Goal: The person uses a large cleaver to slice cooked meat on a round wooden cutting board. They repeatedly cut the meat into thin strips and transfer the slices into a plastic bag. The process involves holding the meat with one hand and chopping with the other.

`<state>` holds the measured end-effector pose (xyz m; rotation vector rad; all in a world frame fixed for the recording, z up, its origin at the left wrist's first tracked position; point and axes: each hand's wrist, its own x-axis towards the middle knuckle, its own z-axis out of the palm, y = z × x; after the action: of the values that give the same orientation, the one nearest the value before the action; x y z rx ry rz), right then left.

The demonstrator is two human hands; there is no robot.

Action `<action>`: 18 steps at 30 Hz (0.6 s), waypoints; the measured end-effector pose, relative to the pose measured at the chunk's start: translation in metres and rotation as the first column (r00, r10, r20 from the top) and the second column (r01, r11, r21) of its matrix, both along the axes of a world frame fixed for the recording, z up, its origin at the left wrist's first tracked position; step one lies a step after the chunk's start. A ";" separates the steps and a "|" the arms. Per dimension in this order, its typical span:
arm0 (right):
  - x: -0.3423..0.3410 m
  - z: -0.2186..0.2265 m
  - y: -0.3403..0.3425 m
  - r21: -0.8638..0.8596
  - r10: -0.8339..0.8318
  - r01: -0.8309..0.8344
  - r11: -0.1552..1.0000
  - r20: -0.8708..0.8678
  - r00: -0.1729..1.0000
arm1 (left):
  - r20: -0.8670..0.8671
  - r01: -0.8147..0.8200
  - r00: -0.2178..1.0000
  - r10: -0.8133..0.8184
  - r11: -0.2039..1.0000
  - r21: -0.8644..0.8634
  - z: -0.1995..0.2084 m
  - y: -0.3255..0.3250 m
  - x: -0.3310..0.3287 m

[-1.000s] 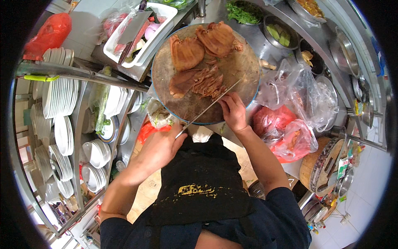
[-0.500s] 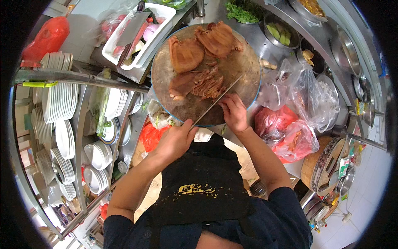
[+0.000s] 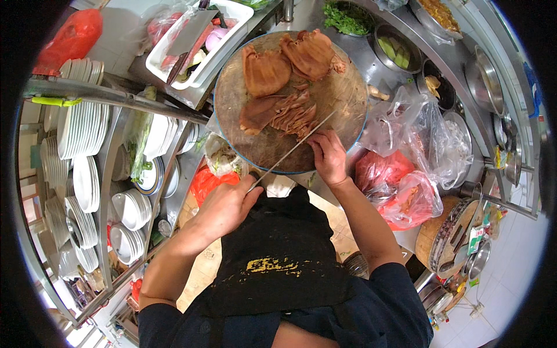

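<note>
On a round wooden chopping board [image 3: 345, 90] lie two large brown pieces of cooked meat, shaped like pig ears [image 3: 267, 72]. Nearer to me is a third piece, partly cut into thin slices [image 3: 295, 116]. My left hand [image 3: 226, 206] is closed round the handle of a knife [image 3: 290, 151], whose blade slants up and right across the board beside the slices. At the near right of the board, my right hand [image 3: 330, 159] has its fingers curled together against the blade, close to the slices. Whatever its fingertips pinch, if anything, is hidden.
A white tub [image 3: 238, 23] at the far left holds vegetables, with a cleaver [image 3: 194, 33] across it. Plastic bags [image 3: 400, 185] crowd the board's right side. Metal bowls [image 3: 399, 45] stand behind them. Stacked white plates [image 3: 86, 130] fill the left shelves.
My left hand has drawn the knife back toward me and to the left. The right hand stays nearly in place by the blade. The whole view has shifted slightly.
</note>
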<state>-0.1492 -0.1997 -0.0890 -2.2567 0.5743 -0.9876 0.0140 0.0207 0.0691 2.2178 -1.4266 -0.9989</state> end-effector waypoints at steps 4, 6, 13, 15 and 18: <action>-0.002 -0.002 -0.002 0.006 -0.001 0.001 1.000 0.006 1.000 | 0.013 0.030 0.999 -0.030 0.999 0.021 -0.005 -0.012 -0.001; -0.001 -0.005 -0.002 0.002 0.004 -0.004 1.000 0.015 1.000 | 0.013 0.021 1.000 -0.022 1.000 0.011 -0.014 -0.020 -0.003; -0.002 -0.002 -0.003 0.003 0.020 -0.020 1.000 -0.030 0.999 | 0.009 -0.066 0.998 0.067 0.994 -0.091 -0.055 -0.039 -0.018; 0.000 -0.001 0.002 0.006 -0.010 0.011 1.000 -0.055 0.998 | -0.055 -0.094 0.995 0.084 0.972 -0.216 -0.065 -0.034 -0.016; 0.005 0.004 -0.005 -0.026 -0.032 0.031 0.999 -0.070 0.997 | -0.270 -0.258 0.949 0.165 0.896 -0.362 -0.067 -0.015 -0.009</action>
<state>-0.1438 -0.2043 -0.0849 -2.3187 0.6331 -0.9382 0.0050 0.0058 0.0016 1.8455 -1.1322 -0.7849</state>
